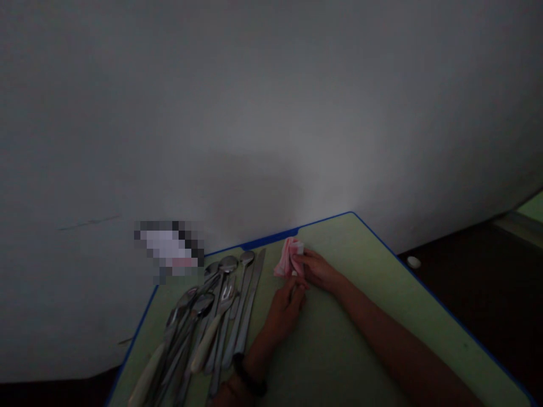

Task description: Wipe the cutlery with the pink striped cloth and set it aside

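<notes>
A crumpled pink-and-white cloth (287, 259) is held above the right part of the green tabletop. My right hand (320, 270) grips it from the right side, fingers closed on its folds. Just below, my left hand (285, 308) is curled shut against the cloth's lower edge; what lies inside its fingers is hidden. To the left of my hands lies a spread of metal cutlery: a table knife (254, 288), a long spoon (246, 259), a fork with a pale handle (227, 294) and several more spoons and forks, partly overlapping.
The green table (339, 243) has a blue rim and stands against a grey wall (254, 113). A blurred-out rectangular object (167, 249) is at its far left corner. A small white object (413, 262) lies on the dark floor (458, 277) at the right.
</notes>
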{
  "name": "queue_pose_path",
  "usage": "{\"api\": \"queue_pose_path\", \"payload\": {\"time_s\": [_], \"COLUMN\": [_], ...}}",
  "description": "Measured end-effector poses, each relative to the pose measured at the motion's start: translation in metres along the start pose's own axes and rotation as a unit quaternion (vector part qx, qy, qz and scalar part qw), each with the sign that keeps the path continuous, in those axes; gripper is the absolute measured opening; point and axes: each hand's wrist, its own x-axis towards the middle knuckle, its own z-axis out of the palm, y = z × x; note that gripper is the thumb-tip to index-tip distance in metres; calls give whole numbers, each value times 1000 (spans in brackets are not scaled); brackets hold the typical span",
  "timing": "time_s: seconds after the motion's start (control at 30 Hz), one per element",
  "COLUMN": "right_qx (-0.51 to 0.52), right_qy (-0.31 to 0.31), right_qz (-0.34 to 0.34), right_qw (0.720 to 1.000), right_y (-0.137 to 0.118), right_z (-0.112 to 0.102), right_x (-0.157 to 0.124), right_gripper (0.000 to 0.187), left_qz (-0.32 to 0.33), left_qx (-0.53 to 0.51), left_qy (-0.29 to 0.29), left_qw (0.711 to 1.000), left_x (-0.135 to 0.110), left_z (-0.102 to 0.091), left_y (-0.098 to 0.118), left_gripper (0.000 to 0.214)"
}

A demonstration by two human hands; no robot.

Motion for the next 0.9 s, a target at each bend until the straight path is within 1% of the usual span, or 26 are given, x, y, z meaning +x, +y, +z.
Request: {"api": "queue_pose_path", "payload": {"time_s": [0.13,0.4,0.63,0.9], "right_qx": [-1,-6,-3,-14], "right_qy": [-2,-11,1,-8], "right_qz": [-4,-9,-6,-1], "right_qw": [1000,1000,1000,1000], "right_y": [0,1,0,0], "right_z": [-1,-2,0,-1], "right_x": [1,0,-1,0], "right_gripper": [28,27,29,28], "left_qz": [-1,5,2,3], "left_qx": [8,10,26,18], "left_qy": [-6,-1,4,0], "left_qw": [1000,1000,1000,1000], "left_x": [0,0,1,1], "left_z": [-1,0,-1,-1], "left_y": [0,2,3,-2], "left_gripper": [22,23,21,23]}}
